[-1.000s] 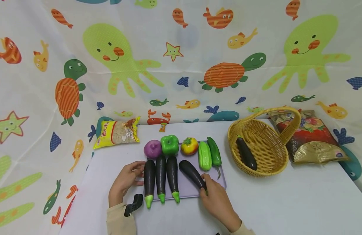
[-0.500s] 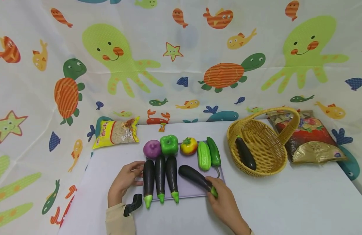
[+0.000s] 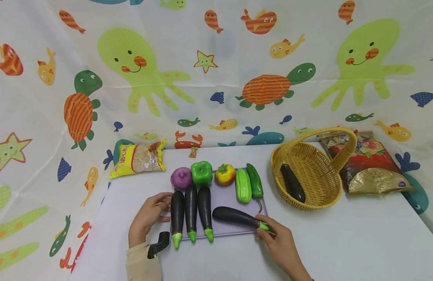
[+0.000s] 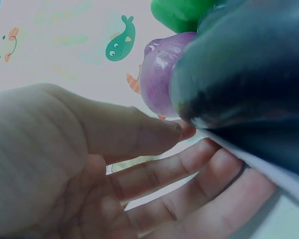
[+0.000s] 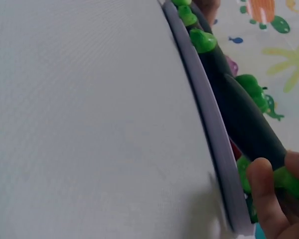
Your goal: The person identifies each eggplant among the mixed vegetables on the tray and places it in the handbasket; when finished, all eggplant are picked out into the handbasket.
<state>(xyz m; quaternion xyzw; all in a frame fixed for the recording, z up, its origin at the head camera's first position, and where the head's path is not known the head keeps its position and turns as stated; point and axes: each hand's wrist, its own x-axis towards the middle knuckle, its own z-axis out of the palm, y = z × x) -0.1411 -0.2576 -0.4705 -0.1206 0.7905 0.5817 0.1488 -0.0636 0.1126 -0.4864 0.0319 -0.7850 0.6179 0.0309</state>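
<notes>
In the head view, my right hand (image 3: 281, 242) pinches the green stem end of a dark eggplant (image 3: 235, 217), which lies slanted across the right half of a lilac tray (image 3: 225, 231). The right wrist view shows thumb and finger on that green cap (image 5: 289, 181). My left hand (image 3: 146, 218) is at the tray's left edge, beside the leftmost of three eggplants (image 3: 191, 210) lying side by side. Its fingers (image 4: 204, 194) reach to the tray's side in the left wrist view, thumb apart from them. Another eggplant (image 3: 293, 183) lies inside a wicker basket (image 3: 337, 195).
Along the tray's back sit a purple onion (image 3: 181, 178), green bell pepper (image 3: 201, 173), red-yellow tomato-like piece (image 3: 225, 174), light green cucumber (image 3: 243, 186) and green chili (image 3: 255, 181). A yellow snack bag (image 3: 139, 158), small candy (image 3: 193, 152) and red-gold bag (image 3: 372, 171) lie behind.
My right hand has moved right along the eggplant to its stem, and the eggplant has swung from steeply slanted to nearly level across the tray. The left hand stays in place.
</notes>
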